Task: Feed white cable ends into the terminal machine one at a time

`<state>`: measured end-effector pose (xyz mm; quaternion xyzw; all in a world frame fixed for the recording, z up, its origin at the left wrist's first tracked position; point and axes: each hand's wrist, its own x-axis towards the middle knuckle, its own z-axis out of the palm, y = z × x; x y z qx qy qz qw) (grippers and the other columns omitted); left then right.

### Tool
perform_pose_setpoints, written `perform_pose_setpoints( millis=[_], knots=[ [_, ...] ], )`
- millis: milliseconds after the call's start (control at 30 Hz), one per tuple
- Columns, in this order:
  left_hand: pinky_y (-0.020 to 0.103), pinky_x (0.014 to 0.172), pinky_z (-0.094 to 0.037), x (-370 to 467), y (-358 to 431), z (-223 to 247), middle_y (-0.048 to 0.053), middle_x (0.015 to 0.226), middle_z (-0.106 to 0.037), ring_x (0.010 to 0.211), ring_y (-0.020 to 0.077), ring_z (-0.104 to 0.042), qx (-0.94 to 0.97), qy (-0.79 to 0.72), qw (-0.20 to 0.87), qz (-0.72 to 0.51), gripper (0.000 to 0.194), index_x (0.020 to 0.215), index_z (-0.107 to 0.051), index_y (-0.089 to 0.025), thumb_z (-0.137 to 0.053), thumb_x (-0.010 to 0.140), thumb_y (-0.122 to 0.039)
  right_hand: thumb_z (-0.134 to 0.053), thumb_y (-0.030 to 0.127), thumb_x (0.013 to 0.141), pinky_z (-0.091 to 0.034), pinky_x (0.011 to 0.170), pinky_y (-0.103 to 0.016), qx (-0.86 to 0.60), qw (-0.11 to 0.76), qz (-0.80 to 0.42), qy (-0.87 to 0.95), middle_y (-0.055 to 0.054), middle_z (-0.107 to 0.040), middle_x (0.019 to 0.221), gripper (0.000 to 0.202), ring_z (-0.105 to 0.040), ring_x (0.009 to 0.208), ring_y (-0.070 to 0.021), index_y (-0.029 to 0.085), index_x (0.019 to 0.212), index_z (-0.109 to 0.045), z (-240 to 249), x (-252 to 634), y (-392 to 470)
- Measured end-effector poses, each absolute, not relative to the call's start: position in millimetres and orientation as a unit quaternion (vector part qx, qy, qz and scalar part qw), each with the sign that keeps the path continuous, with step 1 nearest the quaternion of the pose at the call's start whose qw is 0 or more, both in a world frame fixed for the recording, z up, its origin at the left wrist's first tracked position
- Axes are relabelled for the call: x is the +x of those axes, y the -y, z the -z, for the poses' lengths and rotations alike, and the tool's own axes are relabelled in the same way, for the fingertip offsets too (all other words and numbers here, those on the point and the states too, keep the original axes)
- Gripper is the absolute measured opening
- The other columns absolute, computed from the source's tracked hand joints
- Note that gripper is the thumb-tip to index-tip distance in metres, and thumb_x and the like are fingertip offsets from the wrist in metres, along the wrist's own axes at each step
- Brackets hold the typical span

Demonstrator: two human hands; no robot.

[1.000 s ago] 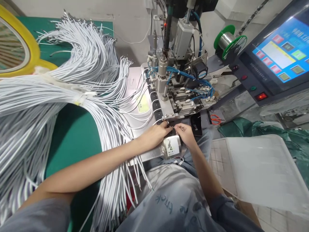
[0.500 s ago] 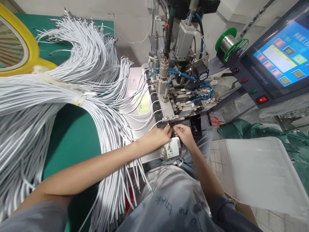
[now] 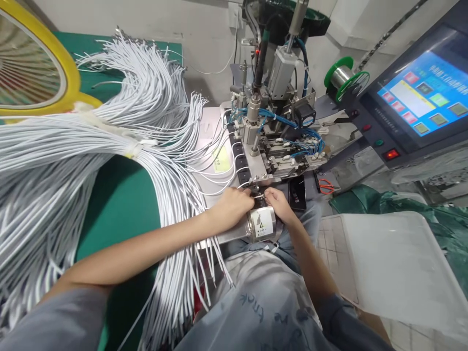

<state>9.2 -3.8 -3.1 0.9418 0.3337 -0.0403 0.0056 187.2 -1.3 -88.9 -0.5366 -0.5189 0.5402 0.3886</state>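
My left hand (image 3: 234, 205) is closed at the front edge of the machine (image 3: 258, 168), its fingers pinched on a thin white cable (image 3: 259, 196). My right hand (image 3: 279, 203) faces it from the right, thumb and finger closed on the other side of that short visible stretch. The fingers hide most of the cable and its tip. Just below both hands lies a clear jar (image 3: 262, 223) with a white label. Several white cables run from the large bundle (image 3: 146, 146) into black slots along the machine's left side.
A yellow-rimmed fan-like object (image 3: 71, 83) stands on the green table (image 3: 120, 200) at left. To the right are a control screen (image 3: 420, 102), a wire spool (image 3: 343, 78), orange-handled scissors (image 3: 325, 186), a black tray (image 3: 297, 192) and a white plastic bin (image 3: 395, 263).
The view has shifted slightly. My hands stay close together at the machine's front, with the pinched cable lying more level between them and the left fingers curled further over.
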Motion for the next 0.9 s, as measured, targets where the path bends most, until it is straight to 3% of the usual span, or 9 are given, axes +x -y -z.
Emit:
perform_pose_setpoints(
  millis=[67, 300, 367, 433, 533, 767, 900],
  knots=[
    [0.028, 0.047, -0.036, 6, 5, 0, 0.009, 0.071, -0.059, 0.058, 0.0194, -0.059, 0.933, -0.355, 0.012, 0.051, 0.020, 0.071, -0.062, -0.010, -0.045, 0.078, -0.001, -0.052, 0.046, 0.076, -0.027, 0.047, -0.023, -0.556, 0.386, -0.505, 0.535, 0.006, -0.035, 0.050, 0.030, -0.033, 0.048, -0.0097, 0.021, 0.060, -0.044, 89, 190, 0],
    [0.028, 0.045, -0.031, 7, 6, -4, 0.013, 0.079, -0.061, 0.061, 0.0189, -0.059, 0.919, -0.390, -0.010, 0.057, 0.024, 0.073, -0.064, -0.008, -0.043, 0.079, 0.000, -0.043, 0.031, 0.083, -0.034, 0.054, -0.025, -0.655, 0.486, -0.264, 0.515, 0.002, -0.047, 0.059, 0.021, -0.042, 0.055, -0.0123, 0.019, 0.068, -0.053, 51, 177, 61],
    [0.027, 0.046, -0.031, 7, 4, -4, 0.015, 0.083, -0.061, 0.064, 0.0196, -0.060, 0.905, -0.419, -0.023, 0.064, 0.026, 0.080, -0.065, -0.007, -0.040, 0.081, 0.002, -0.046, 0.029, 0.083, -0.035, 0.054, -0.025, -0.636, 0.423, -0.301, 0.571, 0.000, -0.055, 0.059, 0.020, -0.047, 0.054, -0.0133, 0.019, 0.072, -0.059, 42, 158, 92],
    [0.027, 0.046, -0.030, 6, 2, -4, 0.015, 0.086, -0.062, 0.065, 0.0197, -0.061, 0.897, -0.436, -0.025, 0.066, 0.027, 0.086, -0.064, -0.006, -0.039, 0.082, 0.003, -0.052, 0.029, 0.081, -0.036, 0.054, -0.025, -0.579, 0.307, -0.399, 0.642, -0.001, -0.060, 0.059, 0.017, -0.051, 0.054, -0.0142, 0.020, 0.072, -0.063, 39, 137, 115],
    [0.027, 0.047, -0.029, 5, 3, -2, 0.015, 0.084, -0.062, 0.065, 0.0197, -0.060, 0.900, -0.433, -0.022, 0.047, 0.028, 0.084, -0.064, -0.006, -0.038, 0.081, 0.003, -0.051, 0.025, 0.081, -0.036, 0.056, -0.025, -0.504, 0.185, -0.489, 0.688, -0.001, -0.064, 0.062, 0.018, -0.053, 0.056, -0.0138, 0.020, 0.070, -0.065, 44, 114, 130],
    [0.028, 0.049, -0.032, 13, 22, -8, 0.005, 0.075, -0.059, 0.062, 0.0145, -0.056, 0.950, -0.285, 0.100, -0.084, 0.025, 0.076, -0.062, -0.013, -0.043, 0.090, -0.022, -0.050, 0.022, 0.078, -0.038, 0.051, -0.022, -0.513, 0.217, -0.571, 0.603, 0.002, -0.057, 0.060, 0.011, -0.051, 0.054, -0.0118, 0.019, 0.073, -0.059, 59, 112, 126],
    [0.027, 0.048, -0.031, 17, 31, -4, 0.004, 0.077, -0.059, 0.062, 0.0128, -0.054, 0.956, -0.242, 0.124, -0.110, 0.027, 0.078, -0.060, -0.014, -0.040, 0.093, -0.025, -0.046, 0.025, 0.081, -0.037, 0.047, -0.023, -0.495, 0.230, -0.614, 0.570, 0.004, -0.050, 0.052, 0.017, -0.048, 0.045, -0.0110, 0.019, 0.072, -0.058, 72, 105, 127]
  ],
)
